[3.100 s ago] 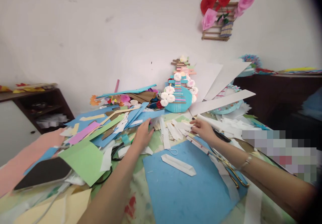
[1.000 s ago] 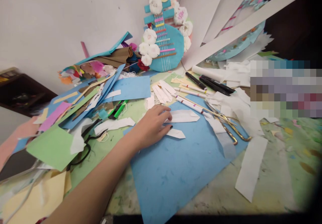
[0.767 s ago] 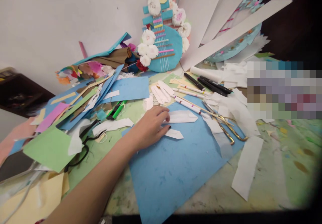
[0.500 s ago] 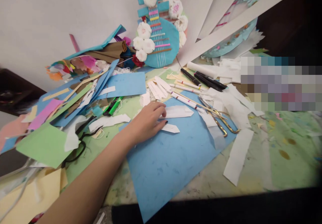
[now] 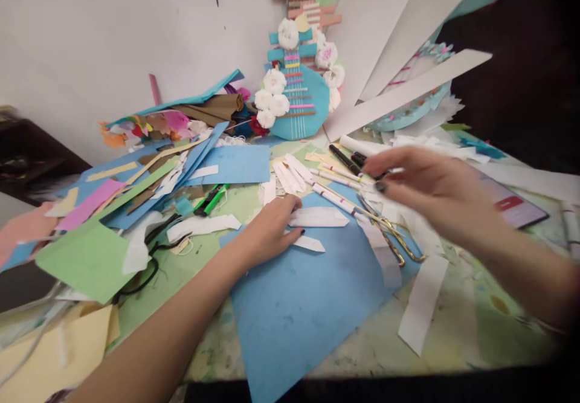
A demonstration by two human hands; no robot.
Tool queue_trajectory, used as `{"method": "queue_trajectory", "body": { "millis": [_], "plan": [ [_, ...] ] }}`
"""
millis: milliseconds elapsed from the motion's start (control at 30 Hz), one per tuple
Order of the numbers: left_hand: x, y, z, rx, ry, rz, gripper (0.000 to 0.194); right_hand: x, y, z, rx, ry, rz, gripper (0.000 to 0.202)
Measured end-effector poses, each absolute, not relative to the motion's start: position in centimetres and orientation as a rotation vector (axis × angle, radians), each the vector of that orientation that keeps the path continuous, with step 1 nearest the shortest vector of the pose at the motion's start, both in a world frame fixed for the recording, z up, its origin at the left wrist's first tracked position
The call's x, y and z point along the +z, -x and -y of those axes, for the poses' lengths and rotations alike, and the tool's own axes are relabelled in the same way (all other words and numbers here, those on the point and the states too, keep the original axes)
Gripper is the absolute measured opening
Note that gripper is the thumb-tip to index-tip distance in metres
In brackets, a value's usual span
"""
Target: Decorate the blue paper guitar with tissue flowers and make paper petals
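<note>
My left hand (image 5: 274, 226) rests on a blue sheet (image 5: 308, 294), its fingers apart, touching or beside two white paper strips (image 5: 319, 217). My right hand (image 5: 426, 188) hovers at the right, a little blurred, with thumb and forefinger curved and a gap between them; nothing shows in it. Below and left of it lie gold-handled scissors (image 5: 393, 240) and white sticks with coloured bands (image 5: 333, 199). Black pens (image 5: 344, 160) lie just beyond its fingertips, one partly hidden. A white strip (image 5: 423, 303) lies on the table nearer to me.
Upright against the wall stands a blue paper instrument (image 5: 308, 101) with white flowers. Coloured paper scraps (image 5: 86, 255) and a green marker (image 5: 216, 200) lie at the left. A phone (image 5: 521, 203) is at the right, partly behind my right hand. Long white strips (image 5: 421, 89) lean at the back.
My right hand has come into view from the right, over the pens and scissors. The view has shifted slightly, and my left hand stays on the blue sheet.
</note>
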State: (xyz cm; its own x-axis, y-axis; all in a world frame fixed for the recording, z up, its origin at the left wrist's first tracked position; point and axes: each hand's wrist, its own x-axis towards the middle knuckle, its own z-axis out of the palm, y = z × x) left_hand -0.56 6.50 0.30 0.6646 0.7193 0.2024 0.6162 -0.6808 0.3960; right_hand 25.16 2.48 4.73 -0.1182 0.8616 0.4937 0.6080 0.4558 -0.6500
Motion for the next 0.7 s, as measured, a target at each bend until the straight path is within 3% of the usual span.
{"method": "queue_trajectory", "body": {
  "millis": [167, 433, 567, 700],
  "plan": [
    [-0.1, 0.7, -6.7, 0.581, -2.565, -1.026, 0.036, 1.4, -24.0, -5.5, 0.157, 1.346, 2.223, 0.016],
    [1.5, 1.5, -7.3, 0.6, -2.416, -1.111, 0.021, -0.7, -22.6, -5.7, 0.062, 1.191, 2.268, 0.015],
    [3.0, 3.2, -7.9, 0.446, -2.36, -1.121, 0.011, 0.4, -22.7, -5.0, 0.297, 1.263, 1.981, 0.01],
    [3.5, 4.2, -8.2, 0.187, -2.319, -1.127, 0.027, 1.2, -22.6, -4.3, 0.663, 1.268, 1.669, 0.01]
  ]
}}
